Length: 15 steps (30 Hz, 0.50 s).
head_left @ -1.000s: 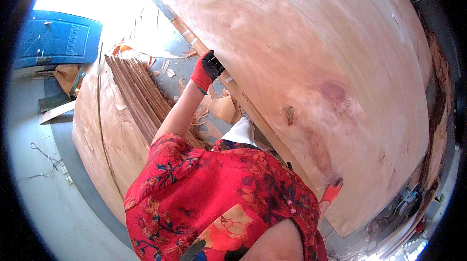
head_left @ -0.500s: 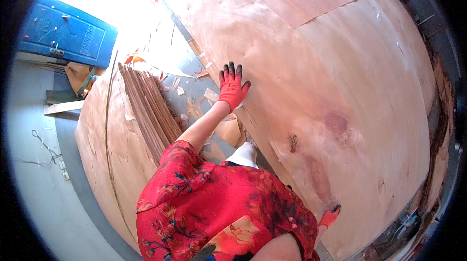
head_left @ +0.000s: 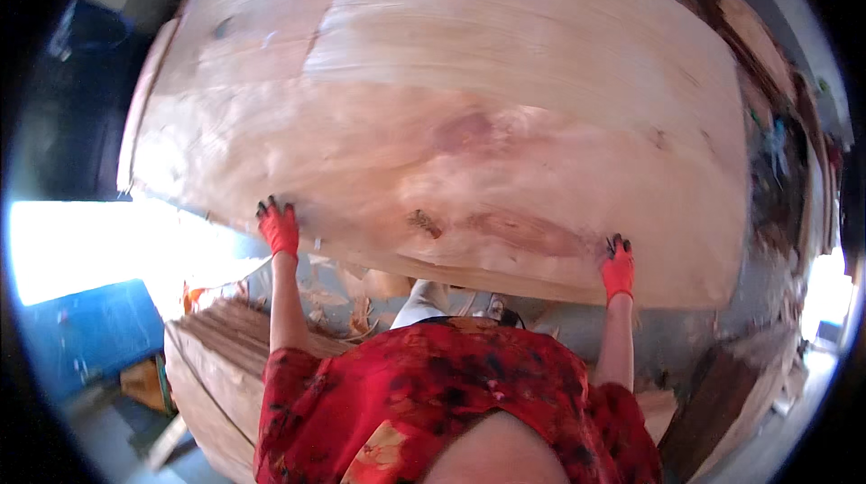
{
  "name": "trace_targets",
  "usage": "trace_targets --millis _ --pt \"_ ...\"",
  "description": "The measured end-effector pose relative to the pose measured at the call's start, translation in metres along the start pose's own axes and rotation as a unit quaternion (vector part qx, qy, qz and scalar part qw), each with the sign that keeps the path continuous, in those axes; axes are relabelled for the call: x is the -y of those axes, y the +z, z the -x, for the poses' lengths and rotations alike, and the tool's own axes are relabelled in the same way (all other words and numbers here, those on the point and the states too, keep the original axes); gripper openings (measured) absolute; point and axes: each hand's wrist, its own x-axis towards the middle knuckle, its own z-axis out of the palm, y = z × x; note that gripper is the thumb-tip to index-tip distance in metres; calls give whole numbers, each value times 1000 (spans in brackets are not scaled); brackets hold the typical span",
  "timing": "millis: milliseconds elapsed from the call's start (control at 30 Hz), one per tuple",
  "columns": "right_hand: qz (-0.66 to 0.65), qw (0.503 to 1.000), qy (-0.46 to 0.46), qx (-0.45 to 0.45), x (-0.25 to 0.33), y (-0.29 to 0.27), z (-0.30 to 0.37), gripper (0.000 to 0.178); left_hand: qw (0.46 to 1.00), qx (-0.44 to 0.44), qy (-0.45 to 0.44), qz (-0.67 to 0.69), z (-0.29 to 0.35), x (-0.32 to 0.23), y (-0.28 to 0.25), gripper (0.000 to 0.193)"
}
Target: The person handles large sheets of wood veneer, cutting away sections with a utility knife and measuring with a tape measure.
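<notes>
A large pale wood veneer sheet (head_left: 541, 159) with dark knots and reddish grain lies in front of me. Both my hands wear red gloves with dark fingertips. Near the left part of the sheet's close edge, my left hand (head_left: 279, 230) rests on the surface with fingers apart. My right hand (head_left: 619, 269) touches the sheet close to its near right corner, fingers stretched forward and a little blurred. Neither hand shows anything held. A separate veneer piece (head_left: 262, 42) makes a straight seam at the sheet's far left.
A stack of veneer sheets (head_left: 225, 326) stands low at left, near a blue door (head_left: 95, 326). Veneer scraps (head_left: 356, 285) litter the floor by my feet. More stacked wood (head_left: 731, 385) stands at lower right, and rough veneer edges (head_left: 753, 42) run along the far right.
My view has swung right, so the sheet now lies straight across. The right hand has come forward from low beside my body onto the near right edge; the left stays at the near edge.
</notes>
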Motion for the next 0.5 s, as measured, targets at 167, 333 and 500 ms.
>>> trace_targets --millis 167,333,500 --pt "7 1000 9 19 -27 28 -8 55 999 -28 18 24 49 -48 -19 60" --pt "-3 999 28 41 -1 11 2 57 998 40 -44 27 118 -6 -61 62" --pt "4 999 7 53 1 13 -6 56 986 -12 -123 114 116 77 -88 58"
